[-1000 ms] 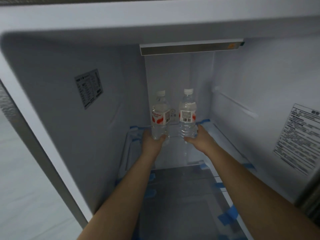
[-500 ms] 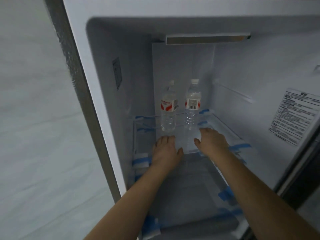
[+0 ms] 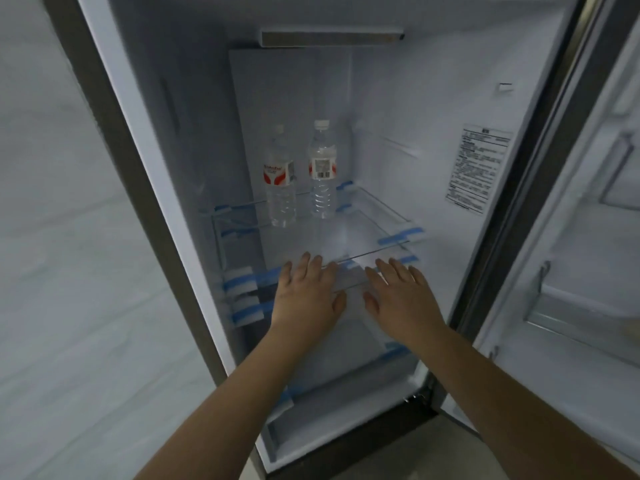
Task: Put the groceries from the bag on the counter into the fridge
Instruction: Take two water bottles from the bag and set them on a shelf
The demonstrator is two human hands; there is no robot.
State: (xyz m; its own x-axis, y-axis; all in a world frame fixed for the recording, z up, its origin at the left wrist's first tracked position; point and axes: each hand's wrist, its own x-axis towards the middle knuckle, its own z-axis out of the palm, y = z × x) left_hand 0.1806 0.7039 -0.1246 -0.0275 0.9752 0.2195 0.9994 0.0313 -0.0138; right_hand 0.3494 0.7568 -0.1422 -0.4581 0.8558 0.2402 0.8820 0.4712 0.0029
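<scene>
1. Two water bottles are seen standing upright on the glass shelf [image 3: 374,233] deep inside the fridge [image 3: 433,98]. The left bottle [image 3: 278,181] and the right bottle [image 3: 322,171] stand near each other, but it cannot be told if they touch.
2. Nothing is held by either hand. The left hand [image 3: 308,299] and the right hand [image 3: 401,299] are kept flat, palms down, with the fingers straight and a little spread. Both are seen near the front edge of the shelf, well apart from the bottles.
3. The bottles look full, so some weight is to be expected. The thin plastic may be squeezed in easily and may be slippery if wet. A good hold could be taken around the middle, at the label, where the side is smooth and wide.
4. The shelf is hard, flat, clear glass. It could be chipped by a hard knock, so things are best set down softly. Blue tape [image 3: 398,235] is stuck at its corners and on the shelves below.
5. The fridge door [image 3: 588,237] is open on the right, with racks inside it. A printed sticker [image 3: 479,168] is seen on the right inner wall. A pale wall [image 3: 69,271] is seen to the left.
6. The bag and the desk are not in view, so more groceries may need to be fetched.
</scene>
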